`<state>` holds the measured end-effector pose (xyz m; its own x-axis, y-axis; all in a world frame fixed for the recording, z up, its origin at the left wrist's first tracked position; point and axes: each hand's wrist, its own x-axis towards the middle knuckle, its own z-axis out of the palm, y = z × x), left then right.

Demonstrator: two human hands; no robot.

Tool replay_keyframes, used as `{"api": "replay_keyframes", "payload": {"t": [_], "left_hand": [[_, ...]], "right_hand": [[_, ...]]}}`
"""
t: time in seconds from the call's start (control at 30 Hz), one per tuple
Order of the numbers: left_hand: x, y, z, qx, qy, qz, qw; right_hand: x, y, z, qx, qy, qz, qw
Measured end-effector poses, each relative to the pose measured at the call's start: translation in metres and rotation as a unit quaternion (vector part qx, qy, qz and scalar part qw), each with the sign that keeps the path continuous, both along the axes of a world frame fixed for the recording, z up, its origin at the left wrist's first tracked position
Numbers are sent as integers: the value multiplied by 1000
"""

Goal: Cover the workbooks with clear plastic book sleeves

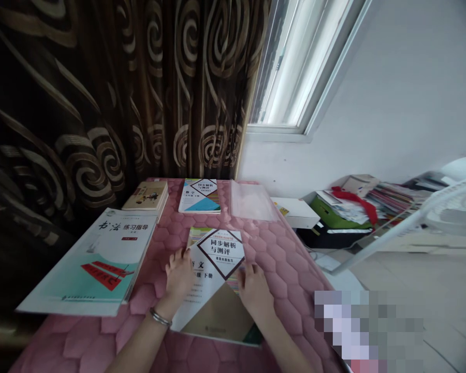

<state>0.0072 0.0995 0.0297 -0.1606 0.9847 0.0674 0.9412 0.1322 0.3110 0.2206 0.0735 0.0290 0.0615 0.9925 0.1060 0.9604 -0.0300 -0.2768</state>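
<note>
A workbook (217, 290) with a white and gold-brown cover and a dark diamond outline lies on the pink quilted cover (147, 331) in front of me. My left hand (179, 277), with a metal bracelet at the wrist, grips its left edge with bent fingers. On the opposite edge, the curled fingers of my right hand (254, 290) hold the same workbook; its thumb is mostly hidden. Beyond it lies a smaller-looking book (200, 196) with a blue and white cover. To its right is a clear plastic sleeve (252, 201).
Left of the workbook, a teal and white book (89, 259) tops a pile, with a stack of tan books (145, 197) behind. A dark patterned curtain (159, 93) hangs at the back. Right of the table are a white box (295, 210), heaped papers (345, 207) and a white frame (392, 228).
</note>
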Motion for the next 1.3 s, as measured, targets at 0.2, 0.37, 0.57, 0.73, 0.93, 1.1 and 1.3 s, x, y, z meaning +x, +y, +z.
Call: {"api": "replay_keyframes", "payload": {"t": [0.2, 0.37, 0.57, 0.73, 0.93, 1.1, 1.3], "left_hand": [[-6, 34, 20, -41, -104, 33, 993], [1, 28, 18, -27, -93, 54, 994], [2, 8, 12, -7, 7, 73, 997], [32, -6, -1, 67, 110, -82, 988], [77, -2, -30, 45, 63, -222, 972], [45, 28, -25, 57, 83, -90, 991], [-1, 43, -15, 30, 116, -50, 992]], "right_hand": [[-2, 40, 13, -89, 50, -75, 992], [2, 45, 13, -80, 51, -71, 993], [-4, 38, 2, -54, -26, -20, 998], [-6, 39, -1, -42, -65, 16, 997], [-9, 35, -2, -41, -64, 18, 997], [-10, 31, -7, -25, -91, 31, 995], [-10, 30, -1, -26, -97, 28, 995]]}}
